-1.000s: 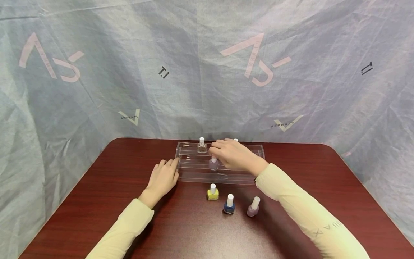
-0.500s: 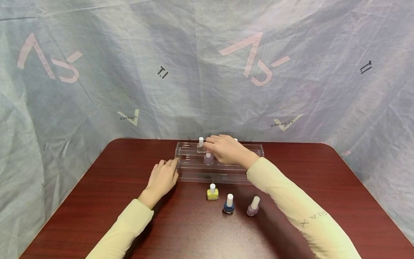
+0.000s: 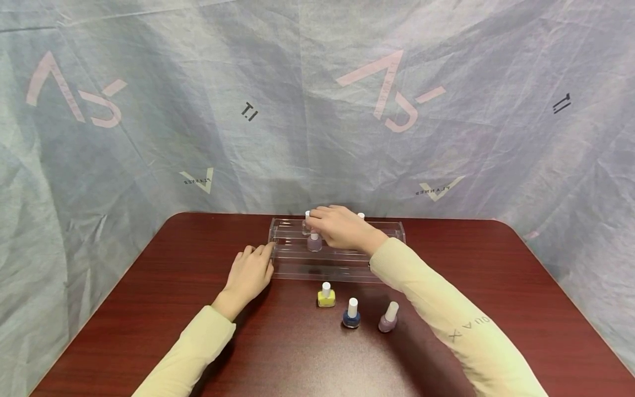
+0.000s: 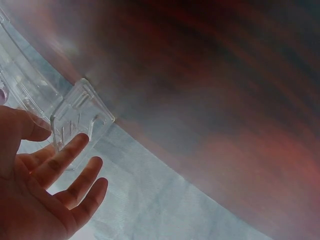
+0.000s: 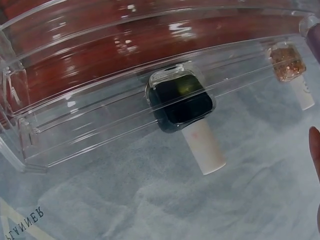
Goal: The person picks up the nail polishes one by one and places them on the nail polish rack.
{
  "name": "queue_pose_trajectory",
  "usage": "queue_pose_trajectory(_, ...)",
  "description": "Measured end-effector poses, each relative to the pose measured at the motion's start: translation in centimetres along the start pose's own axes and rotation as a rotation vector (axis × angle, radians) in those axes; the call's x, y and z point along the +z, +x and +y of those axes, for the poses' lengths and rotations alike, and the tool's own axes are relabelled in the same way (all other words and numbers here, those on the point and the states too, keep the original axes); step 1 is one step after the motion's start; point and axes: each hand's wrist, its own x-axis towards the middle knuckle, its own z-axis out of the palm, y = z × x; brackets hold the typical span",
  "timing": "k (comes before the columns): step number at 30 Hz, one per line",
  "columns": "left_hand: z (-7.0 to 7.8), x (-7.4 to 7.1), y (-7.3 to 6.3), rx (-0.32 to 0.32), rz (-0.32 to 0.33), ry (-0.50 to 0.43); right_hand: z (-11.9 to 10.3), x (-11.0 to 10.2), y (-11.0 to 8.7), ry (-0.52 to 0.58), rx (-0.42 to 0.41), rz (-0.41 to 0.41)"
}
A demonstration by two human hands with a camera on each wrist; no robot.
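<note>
My right hand (image 3: pixel 339 229) pinches the white cap of a mauve nail polish bottle (image 3: pixel 315 243), held upright at the middle tier of a clear acrylic rack (image 3: pixel 297 270). In the right wrist view, that bottle (image 5: pixel 314 40) shows at the right edge, with a fingertip (image 5: pixel 314 145) below it. My left hand (image 3: pixel 250 273) touches the rack's left end; in the left wrist view, its fingers (image 4: pixel 75 147) lie extended against the clear end panel (image 4: pixel 82 117). On the top tier stand a glittery nail polish bottle (image 5: pixel 287 62) and a dark one (image 5: pixel 182 102), both white-capped.
On the table before the rack stand a yellow nail polish bottle (image 3: pixel 326 298), a dark blue one (image 3: pixel 351 317) and another mauve one (image 3: pixel 388 322). A grey printed cloth (image 3: pixel 278 138) hangs behind the dark red table (image 3: pixel 149 286).
My right hand has moved left and slightly back along the rack with the mauve bottle, now partly covering the glittery bottle. The left hand stays at the rack's end.
</note>
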Motion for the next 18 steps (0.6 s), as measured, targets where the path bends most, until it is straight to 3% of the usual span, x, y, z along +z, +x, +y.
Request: queue_pose_trajectory(18, 0.1, -0.3, 0.0, -0.012, -0.014, 0.000, -0.2, 1.5, 0.9, -0.019, 0.011, -0.080)
